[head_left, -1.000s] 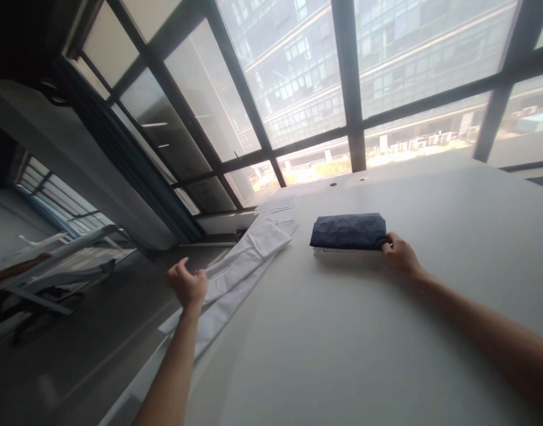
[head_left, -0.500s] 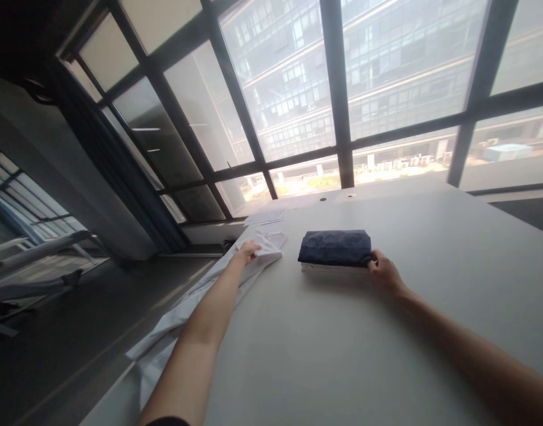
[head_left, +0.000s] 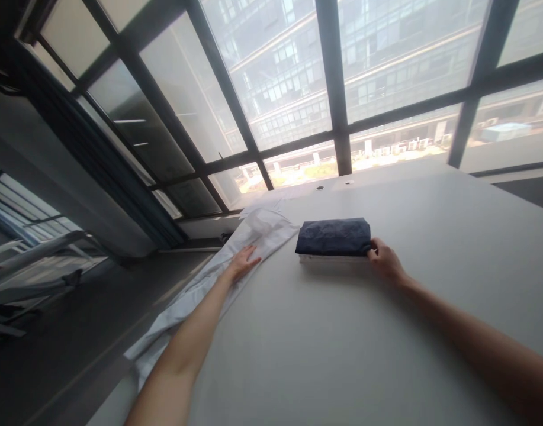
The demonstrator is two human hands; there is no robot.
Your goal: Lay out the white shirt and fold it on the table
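A long white cloth lies along the left edge of the white table, part of it hanging over. My left hand rests on it or just above it, fingers spread. To the right sits a folded dark blue cloth on top of a folded white cloth. My right hand pinches the right end of the dark blue cloth between thumb and fingers.
Papers lie at the far left of the table, beyond the white cloth. Two round holes show near the far edge. Large windows and a dark curtain stand behind, with grey floor at left.
My left hand has let go of the white cloth, opened and drawn back a little. The far end of that cloth now spreads wider, towards the folded stack. My right hand keeps its hold.
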